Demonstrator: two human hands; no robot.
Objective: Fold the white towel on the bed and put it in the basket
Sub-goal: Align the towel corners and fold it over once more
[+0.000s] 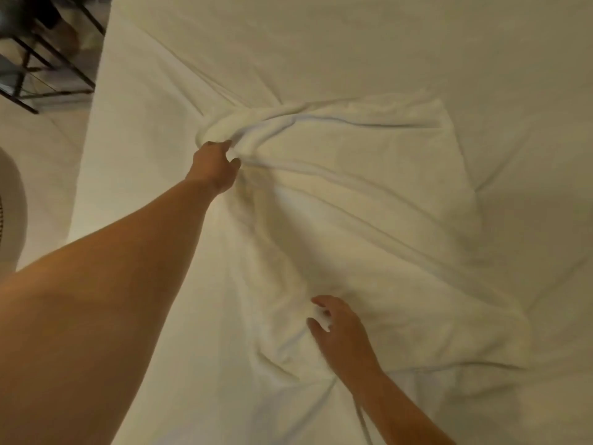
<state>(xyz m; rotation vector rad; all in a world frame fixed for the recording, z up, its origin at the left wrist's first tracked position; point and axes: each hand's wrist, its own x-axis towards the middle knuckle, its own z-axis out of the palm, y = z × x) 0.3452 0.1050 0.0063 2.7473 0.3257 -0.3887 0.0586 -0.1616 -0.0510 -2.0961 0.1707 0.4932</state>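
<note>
A white towel (369, 200) lies rumpled across the white bed (353, 43), spread wide with folds bunched at its far left corner. My left hand (215, 165) reaches out to that bunched corner and is closed on it. Nearer to me, my right hand (341, 332) rests on the towel's near part with fingers curled, pinching a small bit of the cloth between thumb and fingers. The basket is not in view.
A black metal-framed rack (45, 59) stands on the floor past the bed's left edge. A pale rounded object (11, 213) shows at the far left border. The bed sheet stretches away above and right of the towel.
</note>
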